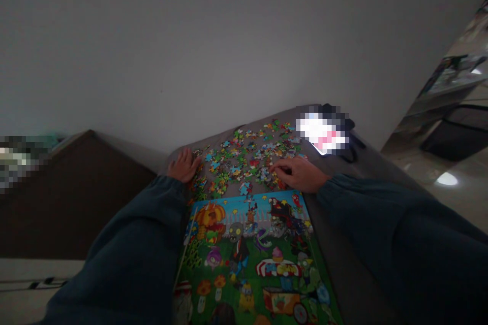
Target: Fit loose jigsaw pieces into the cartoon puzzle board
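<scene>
A colourful cartoon jigsaw picture (247, 259) lies flat at the bottom middle, with a garden scene of zombies and plants. Above it, a loose spread of several small multicoloured puzzle pieces (244, 160) covers the grey surface. My left hand (183, 165) rests palm down at the left edge of the spread, its fingers apart and touching no visible piece in particular. My right hand (299, 173) lies at the right side with curled fingers among the pieces. Whether those fingers grip a piece is hidden.
The grey padded surface (335, 213) slopes away beneath the pieces. A pixelated bright object (322, 129) and a dark cord (353, 148) lie beyond the right hand. A white wall (190, 51) rises behind. A dark brown panel (76, 198) stands left, with a shiny floor (446, 177) right.
</scene>
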The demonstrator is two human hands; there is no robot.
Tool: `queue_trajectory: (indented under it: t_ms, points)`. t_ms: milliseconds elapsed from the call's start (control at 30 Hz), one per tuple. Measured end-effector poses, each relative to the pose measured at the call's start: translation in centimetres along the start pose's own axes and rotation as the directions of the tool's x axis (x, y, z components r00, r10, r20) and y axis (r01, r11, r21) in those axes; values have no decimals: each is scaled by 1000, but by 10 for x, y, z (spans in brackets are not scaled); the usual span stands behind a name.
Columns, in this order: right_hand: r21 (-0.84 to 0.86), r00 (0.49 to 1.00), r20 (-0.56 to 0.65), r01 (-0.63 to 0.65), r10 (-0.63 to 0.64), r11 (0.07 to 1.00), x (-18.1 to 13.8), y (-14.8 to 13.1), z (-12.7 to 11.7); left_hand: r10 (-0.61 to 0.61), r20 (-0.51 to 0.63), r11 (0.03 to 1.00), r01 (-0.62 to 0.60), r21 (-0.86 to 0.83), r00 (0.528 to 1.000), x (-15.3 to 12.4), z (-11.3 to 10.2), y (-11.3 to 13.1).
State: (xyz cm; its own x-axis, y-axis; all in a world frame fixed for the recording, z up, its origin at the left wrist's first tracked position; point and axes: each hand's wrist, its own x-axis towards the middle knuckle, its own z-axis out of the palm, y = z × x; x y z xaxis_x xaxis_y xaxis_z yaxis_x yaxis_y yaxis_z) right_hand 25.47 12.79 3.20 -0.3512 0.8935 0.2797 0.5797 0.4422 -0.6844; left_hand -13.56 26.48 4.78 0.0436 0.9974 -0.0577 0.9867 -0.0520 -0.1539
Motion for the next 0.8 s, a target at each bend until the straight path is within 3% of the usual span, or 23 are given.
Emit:
queue_trajectory:
  t_ms: [200, 367, 500, 633, 800]
  points:
    - [-2, 1000, 3, -24, 24, 1000, 0, -1, -1, 145, 32, 988, -143, -50, 989, 18, -9, 45]
    - [1, 1000, 13, -23, 23, 1000, 1, 1, 0, 212, 65, 975, -207, -75, 975, 13, -8, 67]
    - [-1, 1000, 20, -23, 23, 1000, 1, 0, 0, 237, 46, 969, -233, -85, 970, 8, -10, 72]
    - [-22, 999, 30, -34, 34, 999, 0, -2, -1, 145, -26, 986, -147, -80, 989, 10, -11, 69]
    - [-29, 999, 19, -33, 34, 999, 0, -1, 0, 150, 6, 985, -149, -84, 989, 13, -2, 66]
